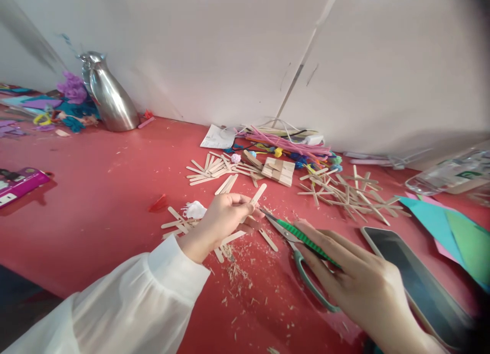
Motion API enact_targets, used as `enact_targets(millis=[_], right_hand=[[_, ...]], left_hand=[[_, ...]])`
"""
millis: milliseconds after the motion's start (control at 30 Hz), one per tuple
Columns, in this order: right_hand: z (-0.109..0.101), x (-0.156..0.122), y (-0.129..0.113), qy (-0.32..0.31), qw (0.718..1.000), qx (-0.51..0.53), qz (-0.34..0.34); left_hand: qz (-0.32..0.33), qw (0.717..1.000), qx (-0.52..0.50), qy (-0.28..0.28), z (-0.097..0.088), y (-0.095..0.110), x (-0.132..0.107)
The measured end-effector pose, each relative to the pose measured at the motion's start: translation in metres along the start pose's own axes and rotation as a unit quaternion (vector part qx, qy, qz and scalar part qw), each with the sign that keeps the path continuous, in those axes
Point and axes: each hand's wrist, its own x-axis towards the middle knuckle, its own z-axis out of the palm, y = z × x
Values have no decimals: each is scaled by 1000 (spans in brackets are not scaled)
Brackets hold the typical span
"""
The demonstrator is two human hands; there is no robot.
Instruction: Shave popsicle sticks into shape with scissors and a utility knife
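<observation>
My left hand point(229, 211) is closed, pinching a wooden craft stick point(259, 193) that points up and to the right. In my right hand point(352, 272) is a green-handled craft knife point(302, 234), its fingers lying along the ridged handle. The narrow tip of the knife points at the stick near my left fingertips; whether it touches is unclear. Below the knife lie scissors point(312, 282) with a grey-green handle, partly hidden by it and my right hand. Wood shavings point(239, 272) are scattered beneath my left hand, with loose craft sticks point(179, 224) beside it.
More sticks point(356, 196) lie in loose piles, with a bundle point(278, 171) behind. A phone point(406, 277) and coloured paper point(455, 226) are at the right. Pipe cleaners point(287, 142) line the wall. A steel jug point(111, 96) stands back left on the red table point(103, 201).
</observation>
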Motion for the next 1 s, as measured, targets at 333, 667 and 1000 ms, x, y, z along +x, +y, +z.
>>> enact_targets(millis=[333, 667, 1000], right_hand=[[0, -3, -2, 5, 998, -26, 59], [-3, -3, -7, -74, 927, 211, 302], [0, -4, 0, -104, 914, 250, 302]], left_hand=[[9, 999, -2, -32, -1, 1, -1], [21, 999, 26, -15, 1, -1, 0], [77, 994, 70, -15, 3, 1, -3]])
